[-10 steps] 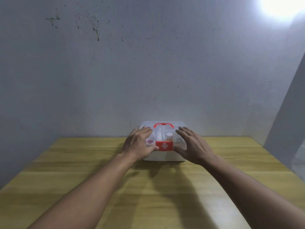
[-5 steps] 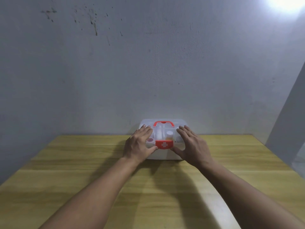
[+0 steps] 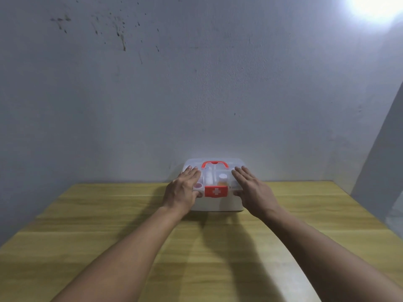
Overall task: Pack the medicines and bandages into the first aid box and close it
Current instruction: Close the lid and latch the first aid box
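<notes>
- Wall [image 3: 196, 83]: pale grey, with dark specks toward its upper left; a bright light glares at the upper right corner of the view.
- Table [image 3: 87, 225]: light wood grain, its far edge running along the wall; both forearms cast shadows across it.
- First aid box [image 3: 214, 203]: translucent white, seated at the middle of the table's far edge, near the wall. Lid down. Red handle [image 3: 214, 164] on top, red latch [image 3: 216, 191] with a white cross on the near face. Small containers show dimly through the lid; contents cannot be identified.
- Left hand [image 3: 182, 190]: flat on the lid's left side, fingers extended and loosely together, thumb beside the latch. Nothing pinched.
- Right hand [image 3: 253, 188]: flat on the lid's right side, fingers slightly spread, thumb at the box's front edge. Nothing pinched.
</notes>
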`<action>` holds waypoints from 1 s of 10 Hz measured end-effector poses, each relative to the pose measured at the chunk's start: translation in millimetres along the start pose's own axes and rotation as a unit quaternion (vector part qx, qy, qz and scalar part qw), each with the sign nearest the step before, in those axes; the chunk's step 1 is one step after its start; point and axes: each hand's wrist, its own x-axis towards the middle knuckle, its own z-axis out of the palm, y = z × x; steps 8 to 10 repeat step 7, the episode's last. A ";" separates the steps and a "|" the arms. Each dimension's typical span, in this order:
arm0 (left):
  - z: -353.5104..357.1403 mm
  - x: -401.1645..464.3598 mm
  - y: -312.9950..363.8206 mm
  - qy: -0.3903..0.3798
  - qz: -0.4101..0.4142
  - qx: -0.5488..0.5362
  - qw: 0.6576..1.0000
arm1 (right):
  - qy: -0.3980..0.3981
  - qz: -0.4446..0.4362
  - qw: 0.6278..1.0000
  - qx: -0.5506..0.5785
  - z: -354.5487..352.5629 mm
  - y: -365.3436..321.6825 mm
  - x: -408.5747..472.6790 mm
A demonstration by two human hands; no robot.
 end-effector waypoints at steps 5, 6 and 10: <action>13.4 18.6 -0.9 -0.006 -0.021 0.004 1.000 | -0.012 0.026 1.000 0.011 12.2 5.7 18.4; 12.0 18.9 2.7 -0.021 -0.027 0.043 0.998 | -0.033 0.028 0.999 -0.001 7.1 5.0 19.9; 11.3 4.2 7.6 -0.064 -0.037 0.112 0.991 | -0.053 0.043 0.998 -0.012 6.4 3.0 6.5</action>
